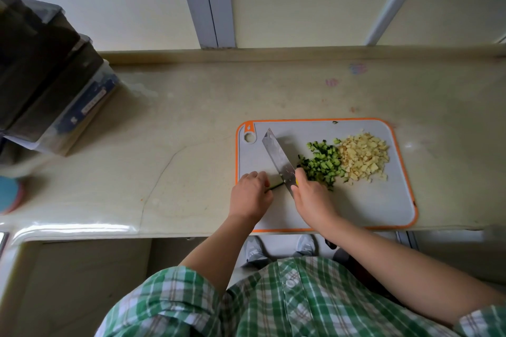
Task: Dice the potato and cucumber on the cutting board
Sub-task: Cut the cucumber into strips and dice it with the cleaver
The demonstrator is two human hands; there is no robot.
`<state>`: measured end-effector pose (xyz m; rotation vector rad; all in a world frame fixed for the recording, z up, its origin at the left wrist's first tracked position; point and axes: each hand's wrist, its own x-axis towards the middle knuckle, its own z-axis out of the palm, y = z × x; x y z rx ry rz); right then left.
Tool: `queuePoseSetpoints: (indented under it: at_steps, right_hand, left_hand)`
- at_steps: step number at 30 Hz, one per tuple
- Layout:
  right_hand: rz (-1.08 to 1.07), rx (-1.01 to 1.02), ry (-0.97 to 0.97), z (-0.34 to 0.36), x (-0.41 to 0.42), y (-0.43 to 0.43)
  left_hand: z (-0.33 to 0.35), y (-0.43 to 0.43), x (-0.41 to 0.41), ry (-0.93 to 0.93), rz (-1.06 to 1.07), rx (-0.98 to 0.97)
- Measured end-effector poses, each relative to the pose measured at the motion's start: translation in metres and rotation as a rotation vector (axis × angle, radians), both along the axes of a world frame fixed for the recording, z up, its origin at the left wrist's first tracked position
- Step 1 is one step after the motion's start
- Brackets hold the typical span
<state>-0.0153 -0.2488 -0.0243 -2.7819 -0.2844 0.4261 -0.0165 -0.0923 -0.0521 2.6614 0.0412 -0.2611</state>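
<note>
Cucumber dice (pixel 323 164) lie in a green heap mid-board on the cutting board (pixel 369 205), right of the frame's centre, touching the pale potato dice (pixel 364 157) to their right. The right grip (pixel 312 194) clasps a knife (pixel 278 159), its blade pointing to the upper left. The left grip (pixel 250 194), fingers curled, pins a thin cucumber strip (pixel 275 185) just beside the blade. The board rests on a beige surface (pixel 178 131).
</note>
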Motion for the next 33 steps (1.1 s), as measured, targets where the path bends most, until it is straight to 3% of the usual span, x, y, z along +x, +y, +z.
queuePoseSetpoints:
  at_steps: [33]
  right_hand:
    - [0.025,-0.035,0.022,-0.001,-0.005,0.001]
  left_hand:
    - [0.0,-0.001,0.001,0.014,0.01,-0.008]
